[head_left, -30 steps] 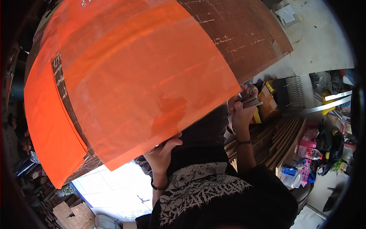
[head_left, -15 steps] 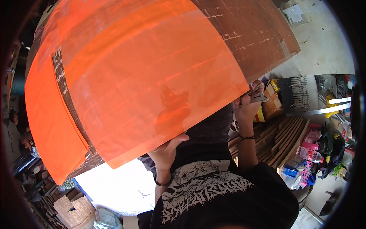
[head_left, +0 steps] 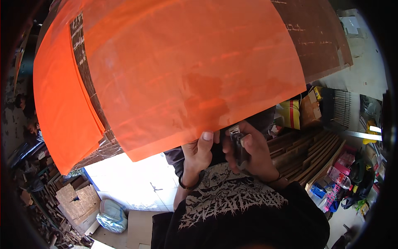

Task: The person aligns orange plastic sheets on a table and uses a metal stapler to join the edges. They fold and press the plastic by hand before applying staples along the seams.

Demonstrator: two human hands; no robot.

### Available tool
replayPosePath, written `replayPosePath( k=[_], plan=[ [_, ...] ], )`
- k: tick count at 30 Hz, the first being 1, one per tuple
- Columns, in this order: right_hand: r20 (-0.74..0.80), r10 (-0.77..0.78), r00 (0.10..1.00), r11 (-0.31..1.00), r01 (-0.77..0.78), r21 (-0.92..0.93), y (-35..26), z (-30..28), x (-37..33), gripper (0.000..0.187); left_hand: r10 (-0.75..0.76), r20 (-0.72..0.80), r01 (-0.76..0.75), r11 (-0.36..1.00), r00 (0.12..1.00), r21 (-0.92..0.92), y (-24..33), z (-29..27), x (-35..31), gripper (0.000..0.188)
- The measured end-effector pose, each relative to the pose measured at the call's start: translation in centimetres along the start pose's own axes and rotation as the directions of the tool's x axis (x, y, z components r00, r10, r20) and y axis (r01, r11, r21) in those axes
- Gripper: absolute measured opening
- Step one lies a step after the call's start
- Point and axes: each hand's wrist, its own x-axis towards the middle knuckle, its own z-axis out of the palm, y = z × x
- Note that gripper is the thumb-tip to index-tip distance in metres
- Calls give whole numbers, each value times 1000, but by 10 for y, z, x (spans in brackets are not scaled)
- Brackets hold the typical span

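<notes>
The broad orange sheet (head_left: 199, 54) lies over the scratched brown counter (head_left: 321, 43), its near edge running out past the counter toward the person, and the left hand (head_left: 200, 151) is pinched on that edge with the thumb on top. Just beside it, near the same edge, the right hand (head_left: 255, 151) is closed around a metal hand tool (head_left: 238, 143). To the left, across a narrow strip of bare counter, lie more orange sheets (head_left: 66, 103), while stacked wooden strips (head_left: 309, 147) sit to the right, below the counter.

Black shirt (head_left: 304, 216) with pale print (head_left: 232, 201)
</notes>
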Motion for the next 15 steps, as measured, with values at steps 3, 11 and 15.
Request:
replayPosePath(
  k=[3,11,15],
  plan=[
    [-48,45,998,994,-40,100,-2,13,6,34,-35,-34,35,999,999,6,6,-5,-3,18],
    [-111,-27,993,992,40,117,8,22,17,33,-195,-20,183,950,981,-254,25,2,2,18],
    [-132,-82,988,991,95,97,11,23,18,34,-238,17,237,957,971,-167,24,-3,3,18]
  ],
)
